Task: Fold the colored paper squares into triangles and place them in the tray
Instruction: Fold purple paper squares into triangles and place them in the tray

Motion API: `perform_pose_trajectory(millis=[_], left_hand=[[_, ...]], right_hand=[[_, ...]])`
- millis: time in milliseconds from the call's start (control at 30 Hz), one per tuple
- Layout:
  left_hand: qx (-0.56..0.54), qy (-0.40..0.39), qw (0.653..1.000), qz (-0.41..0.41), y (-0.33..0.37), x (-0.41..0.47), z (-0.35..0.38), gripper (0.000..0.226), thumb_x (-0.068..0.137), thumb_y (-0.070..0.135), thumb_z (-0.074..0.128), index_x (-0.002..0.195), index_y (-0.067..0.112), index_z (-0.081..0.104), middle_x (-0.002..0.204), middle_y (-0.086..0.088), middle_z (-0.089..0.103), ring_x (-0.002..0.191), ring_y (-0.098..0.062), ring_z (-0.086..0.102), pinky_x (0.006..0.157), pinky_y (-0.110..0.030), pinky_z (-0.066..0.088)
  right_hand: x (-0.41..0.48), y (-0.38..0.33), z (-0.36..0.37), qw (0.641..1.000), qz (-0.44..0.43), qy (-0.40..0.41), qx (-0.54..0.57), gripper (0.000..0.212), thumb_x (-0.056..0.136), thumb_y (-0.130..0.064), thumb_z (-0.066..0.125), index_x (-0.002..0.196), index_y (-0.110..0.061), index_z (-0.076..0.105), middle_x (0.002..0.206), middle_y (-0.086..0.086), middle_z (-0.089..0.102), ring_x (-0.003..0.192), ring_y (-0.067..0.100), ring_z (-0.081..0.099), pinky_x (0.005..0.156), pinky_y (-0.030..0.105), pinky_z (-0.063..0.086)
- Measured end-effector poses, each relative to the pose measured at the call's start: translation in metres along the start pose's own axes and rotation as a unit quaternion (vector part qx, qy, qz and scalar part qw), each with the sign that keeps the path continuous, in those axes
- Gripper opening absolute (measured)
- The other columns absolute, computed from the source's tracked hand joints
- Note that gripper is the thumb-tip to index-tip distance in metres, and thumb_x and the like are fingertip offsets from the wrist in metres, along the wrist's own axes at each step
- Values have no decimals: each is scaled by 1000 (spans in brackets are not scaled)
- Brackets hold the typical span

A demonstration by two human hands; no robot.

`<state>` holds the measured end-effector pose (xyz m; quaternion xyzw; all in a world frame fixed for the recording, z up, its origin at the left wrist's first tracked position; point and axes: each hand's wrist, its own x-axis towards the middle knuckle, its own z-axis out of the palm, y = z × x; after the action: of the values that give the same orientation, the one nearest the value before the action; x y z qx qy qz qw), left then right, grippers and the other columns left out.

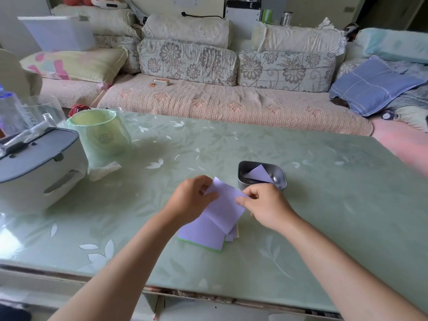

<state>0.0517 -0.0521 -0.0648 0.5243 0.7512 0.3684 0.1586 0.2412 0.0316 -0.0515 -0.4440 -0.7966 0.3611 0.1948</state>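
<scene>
A person seated at a glass-topped table (324,205) with a pale green leaf pattern holds a lilac paper square (225,209) between both hands, seen from a head-worn camera. The left hand (192,200) pinches the sheet's upper left edge between thumb and curled fingers, while the right hand (266,207) pinches its right corner between thumb and forefinger, the other fingers curled under. The sheet is lifted off the table and slopes down toward the person, its lower edge hanging over a stack of paper squares (203,235) that lies flat on the table directly below the hands. The stack's top sheet is also lilac, with a green edge showing along its near side and a yellowish one at its right. Just beyond the right hand stands a small metal tray (280,174) with rounded corners; inside it a folded lilac triangle (260,173) leans tilted, one point up against the far wall. At the table's left sit a white appliance with a grey lid (39,167), a translucent green cup (99,133) and a crumpled white tissue (104,170) near the cup's base. Behind the table runs a sofa (231,103) with floral cushions, a blue checked pillow (370,86) at its right end.
</scene>
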Motion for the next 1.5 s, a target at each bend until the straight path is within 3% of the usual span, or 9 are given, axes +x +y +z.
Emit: perform_pose_trajectory(millis=[100, 233, 333, 433, 600, 800, 967, 1367, 1500], left_hand=[[-40, -12, 999, -10, 14, -3, 9, 23, 87, 21, 70, 78, 10, 51, 64, 8, 40, 60, -15, 32, 51, -20, 28], [-98, -30, 993, -51, 27, -3, 17, 17, 89, 21, 65, 83, 7, 58, 70, 4, 47, 65, -16, 38, 60, -28, 33], [-153, -43, 984, -83, 37, -4, 22, 9, 91, 20, 63, 88, 12, 65, 76, 4, 57, 66, -14, 47, 58, -21, 38], [-144, -55, 983, -97, 43, -4, 27, 8, 92, 21, 64, 87, 15, 65, 75, 5, 57, 64, -11, 47, 54, -19, 37], [-108, -85, 986, -92, 49, -2, 37, 13, 91, 26, 65, 84, 14, 65, 70, 6, 52, 61, -11, 43, 49, -16, 33], [-67, -119, 989, -63, 60, -3, 41, 21, 92, 15, 51, 73, 14, 61, 49, 10, 43, 50, -11, 33, 43, -14, 29], [-125, -163, 976, -71, 67, -9, 44, 23, 93, 21, 49, 83, 20, 70, 75, -2, 70, 64, -11, 52, 58, -13, 43], [-194, -118, 973, -38, 63, -9, 67, 19, 81, 38, 73, 85, 20, 74, 83, -5, 74, 70, -11, 55, 73, -45, 52], [-177, -103, 978, -22, 64, -9, 68, 15, 89, 29, 72, 80, 18, 75, 67, 4, 65, 62, -10, 45, 62, -27, 40]], right_hand=[[-10, 10, -12, 1000, -1, 8, 8, 4, 90, -27, 69, 86, -25, 69, 72, -15, 61, 64, 8, 56, 66, 25, 44], [-28, 22, -25, 995, -70, 12, -67, 54, 90, -4, 52, 134, -36, 53, 124, -21, 52, 106, 2, 56, 94, 21, 43], [-36, 29, -35, 974, -181, 22, -135, 73, 76, 12, 44, 134, -31, 55, 137, -11, 44, 128, 6, 42, 105, 14, 30], [-39, 36, -42, 955, -220, 16, -196, 56, 77, 0, 64, 120, -36, 62, 145, -8, 40, 135, 8, 32, 107, 18, 24], [-36, 42, -40, 962, -233, 20, -138, 15, 81, -26, 78, 90, -38, 74, 132, -13, 53, 128, 8, 45, 107, 30, 37], [-28, 43, -41, 992, -118, 15, -36, 16, 86, -33, 77, 74, -38, 69, 119, -22, 60, 109, -6, 55, 91, 4, 35], [-23, 46, -48, 997, -8, -3, 82, 20, 88, -26, 75, 69, -21, 71, 57, -13, 56, 52, 5, 44, 55, 17, 36], [-26, 52, -52, 986, 36, 10, 160, 6, 84, -14, 78, 86, -14, 73, 75, -3, 72, 62, 5, 62, 61, 15, 47], [-25, 53, -52, 982, 54, 18, 180, 24, 83, -17, 80, 102, -22, 67, 82, -7, 69, 63, -2, 60, 61, 9, 46]])
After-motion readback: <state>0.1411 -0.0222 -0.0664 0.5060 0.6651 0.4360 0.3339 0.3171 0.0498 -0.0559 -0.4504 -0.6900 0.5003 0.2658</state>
